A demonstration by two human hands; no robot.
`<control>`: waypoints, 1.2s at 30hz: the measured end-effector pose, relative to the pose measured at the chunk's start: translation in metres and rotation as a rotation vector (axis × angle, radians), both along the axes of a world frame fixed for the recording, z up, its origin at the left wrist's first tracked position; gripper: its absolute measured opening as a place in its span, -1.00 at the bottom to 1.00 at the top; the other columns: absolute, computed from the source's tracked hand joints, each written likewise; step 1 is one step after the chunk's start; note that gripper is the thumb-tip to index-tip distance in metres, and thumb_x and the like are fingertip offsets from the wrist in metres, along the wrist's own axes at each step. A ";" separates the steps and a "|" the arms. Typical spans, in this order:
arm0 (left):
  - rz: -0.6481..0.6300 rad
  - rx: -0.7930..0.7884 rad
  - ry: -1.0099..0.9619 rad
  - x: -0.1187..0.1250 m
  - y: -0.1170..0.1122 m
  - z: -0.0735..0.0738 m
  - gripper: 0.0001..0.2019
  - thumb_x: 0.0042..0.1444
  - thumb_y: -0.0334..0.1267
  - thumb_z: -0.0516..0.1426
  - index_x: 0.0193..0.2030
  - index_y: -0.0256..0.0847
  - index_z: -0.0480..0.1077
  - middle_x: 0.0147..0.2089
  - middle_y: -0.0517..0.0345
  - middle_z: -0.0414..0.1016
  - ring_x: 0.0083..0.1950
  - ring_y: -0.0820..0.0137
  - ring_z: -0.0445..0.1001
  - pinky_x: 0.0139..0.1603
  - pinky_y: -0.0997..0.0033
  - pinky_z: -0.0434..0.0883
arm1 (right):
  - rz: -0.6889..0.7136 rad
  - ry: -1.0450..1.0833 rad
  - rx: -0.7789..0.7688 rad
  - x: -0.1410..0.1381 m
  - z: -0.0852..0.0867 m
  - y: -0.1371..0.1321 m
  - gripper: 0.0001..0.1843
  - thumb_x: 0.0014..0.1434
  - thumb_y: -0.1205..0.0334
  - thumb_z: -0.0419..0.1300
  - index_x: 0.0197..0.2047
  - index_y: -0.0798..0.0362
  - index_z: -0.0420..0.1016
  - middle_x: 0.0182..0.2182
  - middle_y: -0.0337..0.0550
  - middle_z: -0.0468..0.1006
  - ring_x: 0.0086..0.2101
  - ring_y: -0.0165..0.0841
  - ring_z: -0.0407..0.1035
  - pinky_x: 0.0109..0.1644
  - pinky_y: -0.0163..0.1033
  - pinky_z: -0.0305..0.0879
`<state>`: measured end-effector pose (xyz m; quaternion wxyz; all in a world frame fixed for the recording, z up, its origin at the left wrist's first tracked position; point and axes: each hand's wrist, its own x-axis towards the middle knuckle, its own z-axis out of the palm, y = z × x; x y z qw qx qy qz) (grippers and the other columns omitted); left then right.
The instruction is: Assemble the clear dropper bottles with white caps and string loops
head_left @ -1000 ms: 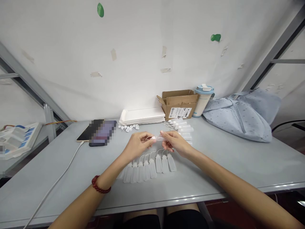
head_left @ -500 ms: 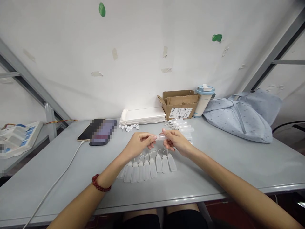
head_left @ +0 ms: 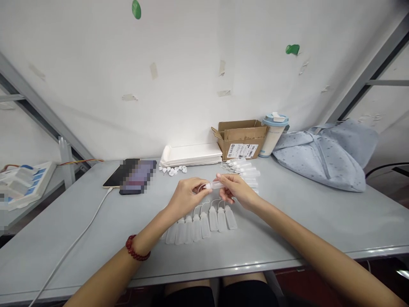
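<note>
Between my hands, above the table, a small translucent plastic bottle (head_left: 217, 185) lies sideways, its white capped end pointing left. My right hand (head_left: 234, 188) pinches the bottle's body. The thumb and fingers of my left hand (head_left: 188, 194) close around the white cap end, where a thin looped strap shows. Below my hands, several similar bottles (head_left: 204, 226) lie in a row with thin straps at their tops. A second group of bottles (head_left: 251, 173) lies beyond my right hand. Loose small white caps (head_left: 172, 170) sit at the back, beyond my left hand.
White flat packets (head_left: 191, 153) are stacked against the wall, beside an open cardboard box (head_left: 244, 138). Right of it stand a tumbler (head_left: 273, 136) and a pale blue cloth bag (head_left: 319, 160). Two phones (head_left: 131, 177) and a white cable (head_left: 79, 238) occupy the left.
My left thumb and fingers have parted slightly and shifted left, so the white cap end and looped strap now show. My right hand stays almost in place with the bottle.
</note>
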<state>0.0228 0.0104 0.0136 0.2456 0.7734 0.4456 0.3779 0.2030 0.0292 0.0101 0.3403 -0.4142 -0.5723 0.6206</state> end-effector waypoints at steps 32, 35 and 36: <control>-0.115 -0.485 -0.200 -0.006 0.004 0.011 -0.63 0.12 -0.03 0.06 -0.47 -0.32 0.41 -0.54 0.16 0.40 -0.52 0.47 0.39 -0.45 0.48 0.34 | 0.011 -0.007 0.394 0.006 -0.002 0.002 -0.68 0.13 0.02 0.12 -0.17 0.11 0.35 -0.50 -0.24 0.41 -0.58 -0.50 0.22 -0.52 -0.34 0.15; -0.067 -0.203 -0.031 -0.005 0.002 0.008 -0.68 0.14 -0.13 0.06 -0.54 -0.27 0.35 -0.57 0.22 0.32 -0.50 0.49 0.31 -0.44 0.52 0.25 | 0.008 -0.015 0.356 0.006 -0.003 0.003 -0.67 0.12 -0.01 0.14 -0.23 0.12 0.37 -0.55 -0.27 0.39 -0.61 -0.51 0.20 -0.53 -0.34 0.12; -0.044 -0.084 0.020 -0.005 0.001 0.006 -0.70 0.14 -0.16 0.06 -0.54 -0.27 0.35 -0.56 0.22 0.31 -0.49 0.49 0.28 -0.43 0.51 0.23 | 0.004 -0.011 0.335 0.006 -0.003 0.003 -0.66 0.11 -0.02 0.14 -0.26 0.12 0.37 -0.57 -0.27 0.38 -0.61 -0.51 0.19 -0.54 -0.34 0.11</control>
